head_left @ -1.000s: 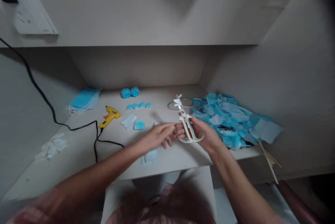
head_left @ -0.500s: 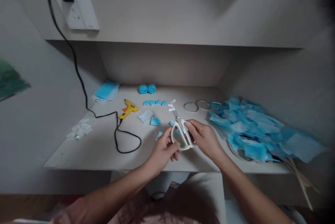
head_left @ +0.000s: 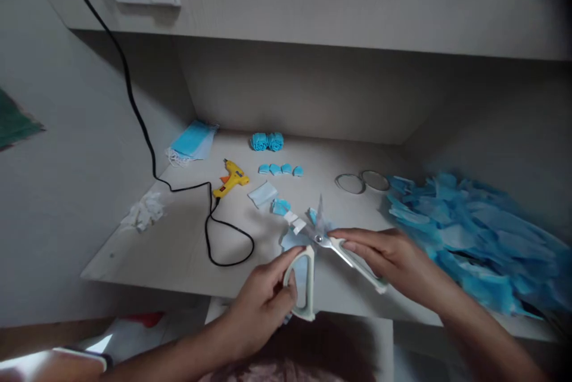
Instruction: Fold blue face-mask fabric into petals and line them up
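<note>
A pair of scissors (head_left: 319,239) with pale handles is spread wide open above the front of the shelf. My left hand (head_left: 268,292) grips its left handle loop, and my right hand (head_left: 393,257) holds the other handle. White scraps (head_left: 295,222) cling to or lie by the left blade; which of the two is unclear. Beneath the scissors lies a pale blue piece (head_left: 292,241), partly hidden. A small blue folded piece (head_left: 280,207) and a pale rectangular piece (head_left: 263,193) rest to the left of the blades.
Yellow glue gun (head_left: 231,179) with black cord, blue masks (head_left: 193,140) and white scraps (head_left: 145,211) at left. Two blue rolls (head_left: 267,142) behind a row of small blue pieces (head_left: 280,170). Metal rings (head_left: 350,183) and a large blue heap (head_left: 482,233) at right.
The scissors have gone from nearly closed to wide apart as my hands moved away from each other. The camera view has shifted, so the shelf appears nearer.
</note>
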The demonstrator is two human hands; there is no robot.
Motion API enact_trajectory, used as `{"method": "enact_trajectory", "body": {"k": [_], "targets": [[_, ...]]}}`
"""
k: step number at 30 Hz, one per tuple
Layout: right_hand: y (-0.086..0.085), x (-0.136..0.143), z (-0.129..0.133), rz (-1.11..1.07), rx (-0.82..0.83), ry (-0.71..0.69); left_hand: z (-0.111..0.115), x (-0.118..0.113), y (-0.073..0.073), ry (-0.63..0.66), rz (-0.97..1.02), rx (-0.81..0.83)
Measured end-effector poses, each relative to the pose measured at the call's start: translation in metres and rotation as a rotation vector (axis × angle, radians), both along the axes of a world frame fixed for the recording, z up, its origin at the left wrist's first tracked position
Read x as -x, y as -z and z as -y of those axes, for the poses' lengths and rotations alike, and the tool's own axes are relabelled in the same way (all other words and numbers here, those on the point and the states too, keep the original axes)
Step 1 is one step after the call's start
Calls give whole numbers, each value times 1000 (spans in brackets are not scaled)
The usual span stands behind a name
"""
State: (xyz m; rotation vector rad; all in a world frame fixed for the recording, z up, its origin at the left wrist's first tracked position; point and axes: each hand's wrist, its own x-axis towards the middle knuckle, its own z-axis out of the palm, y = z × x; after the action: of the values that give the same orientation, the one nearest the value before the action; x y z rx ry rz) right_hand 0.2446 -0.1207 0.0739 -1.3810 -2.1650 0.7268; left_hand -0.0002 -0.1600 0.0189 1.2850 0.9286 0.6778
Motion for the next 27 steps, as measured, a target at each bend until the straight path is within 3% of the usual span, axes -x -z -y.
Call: {"method": "enact_trajectory", "body": {"k": [3, 7, 9, 12, 15, 18, 22, 24, 27], "targets": [[-1, -23, -17, -34, 1, 142, -29, 7, -14, 109, -21, -102], [4, -75, -53, -14, -136, 433, -83, 21, -41, -30, -203, -425], [10, -100, -67, 102, -48, 400, -104, 29, -49, -42, -342, -511], [25, -118, -80, 162, 79, 287, -121, 39, -50, -39, -482, -560], [44, -111, -89, 158, 120, 136, -131, 47, -42, -61, -554, -575], [55, -91, -93, 253, 21, 80, -139, 53, -33, -74, -662, -632], [44, -66, -85, 458, -348, 186, -150, 60, -24, -52, -869, -759], [35, -54, -81, 454, -388, 136, -152, 60, -21, -32, -925, -802], [29, -38, -80, 404, -323, -18, -148, 51, -22, 21, -929, -814]]}}
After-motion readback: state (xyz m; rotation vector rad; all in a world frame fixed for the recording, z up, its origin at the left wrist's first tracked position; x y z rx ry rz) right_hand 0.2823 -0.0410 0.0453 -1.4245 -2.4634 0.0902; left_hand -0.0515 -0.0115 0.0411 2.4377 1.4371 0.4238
